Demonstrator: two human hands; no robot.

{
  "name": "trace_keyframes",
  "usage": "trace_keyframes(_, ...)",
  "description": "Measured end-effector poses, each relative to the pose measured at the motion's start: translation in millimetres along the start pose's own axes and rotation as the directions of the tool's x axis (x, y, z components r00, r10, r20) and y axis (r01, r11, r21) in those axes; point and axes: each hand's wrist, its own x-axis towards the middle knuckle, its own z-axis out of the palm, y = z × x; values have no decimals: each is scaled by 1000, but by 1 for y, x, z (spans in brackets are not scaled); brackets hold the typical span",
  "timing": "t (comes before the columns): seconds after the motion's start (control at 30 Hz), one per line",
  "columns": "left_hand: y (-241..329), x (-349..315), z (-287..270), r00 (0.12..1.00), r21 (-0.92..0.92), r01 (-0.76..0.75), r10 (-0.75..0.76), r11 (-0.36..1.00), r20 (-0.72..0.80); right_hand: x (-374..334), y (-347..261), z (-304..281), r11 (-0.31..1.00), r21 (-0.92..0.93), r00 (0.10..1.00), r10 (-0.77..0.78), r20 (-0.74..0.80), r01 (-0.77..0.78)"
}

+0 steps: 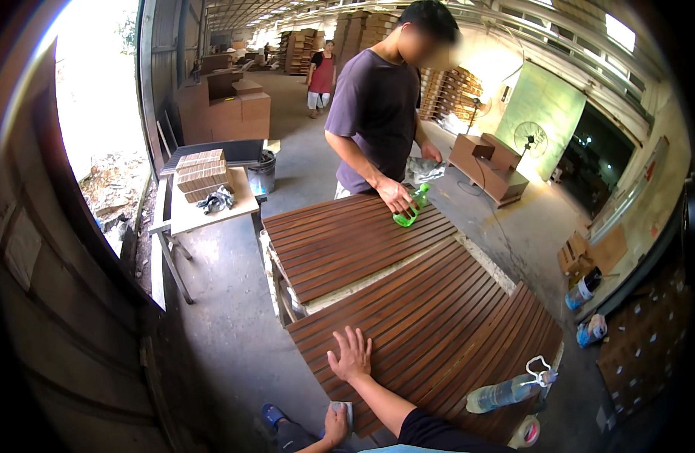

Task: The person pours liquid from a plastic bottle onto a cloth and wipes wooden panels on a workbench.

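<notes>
Dark brown slatted wood panels lie on the work stand: a near panel [430, 325] in front of me and a far panel [340, 245] beyond it. My right hand [351, 355] rests flat on the near panel, fingers spread. At that panel's lower left corner, my left hand [335, 425] is closed around a thin grey-white pad [349, 414] at the edge; its exact kind is unclear. A clear plastic bottle [498, 395] with a white loop lies on the panel's right side. Across the stand, a co-worker's hand [396, 198] grips a green bottle [413, 210] over the far panel.
A tape roll [525, 432] sits by the near right edge. Left stands a small table [204, 220] with bundled wood pieces [201, 171] and a dark bucket [263, 175] behind. Brown cabinets [489, 170] and a fan [530, 138] stand beyond the co-worker [374, 113].
</notes>
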Motion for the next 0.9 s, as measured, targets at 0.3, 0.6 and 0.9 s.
trace_keyframes(0.3, -13, 4, 3, 1000, 20, -2, 2, 1000, 5, 0, -1, -3, 1000, -2, 1000, 3, 13, -3)
trace_keyframes(0.6, -10, 3, 0, 1000, 8, -5, 5, 1000, 12, 1, -3, -4, 1000, -6, 999, 16, 28, -16)
trace_keyframes(0.9, -7, 3, 2, 1000, -22, -3, 4, 1000, 14, 1, 0, -4, 1000, -15, 1000, 15, 17, -15)
